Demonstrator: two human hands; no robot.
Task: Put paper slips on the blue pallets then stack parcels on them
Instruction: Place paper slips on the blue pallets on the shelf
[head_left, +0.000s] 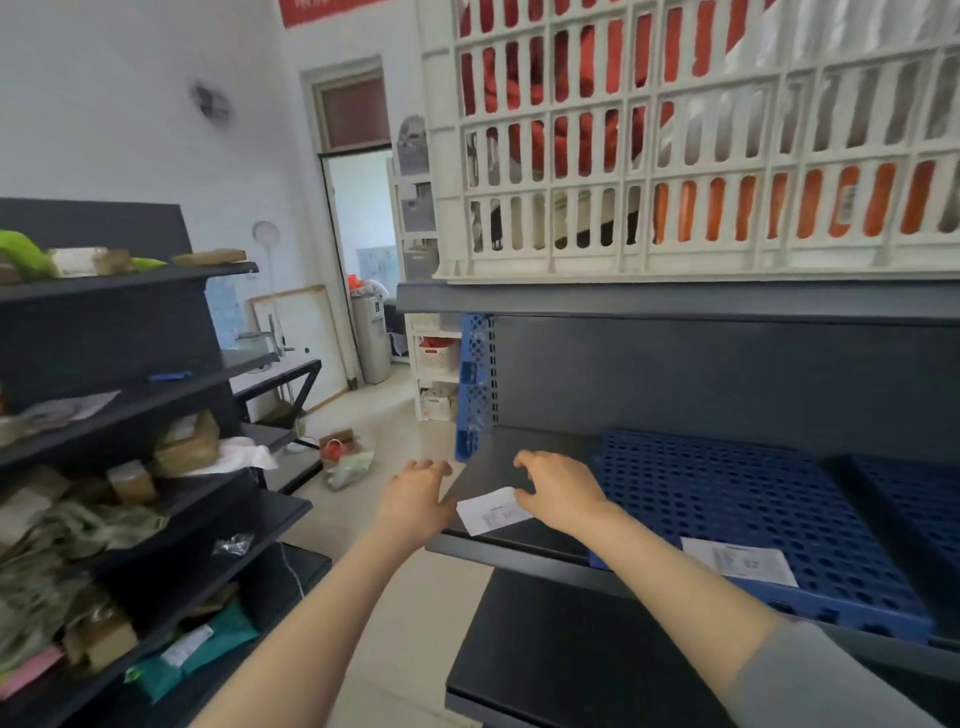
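Note:
A white paper slip (492, 510) lies on the bare dark shelf (524, 462), just left of a blue pallet (753, 499). My right hand (558, 491) hovers at the slip's right edge with fingers spread, the thumb touching or almost touching it. My left hand (415, 493) is at the shelf's left corner, open, beside the slip. A second paper slip (737, 561) rests on the front of the blue pallet. Another blue pallet (924, 493) lies further right. A third blue pallet (475, 384) stands upright against the shelf's left end.
A white slatted crate (675, 156) with red and orange goods sits on the shelf above. The dark rack (156, 395) to the left holds several parcels (187, 447) and bags. More bags (345, 457) lie on the floor in the aisle.

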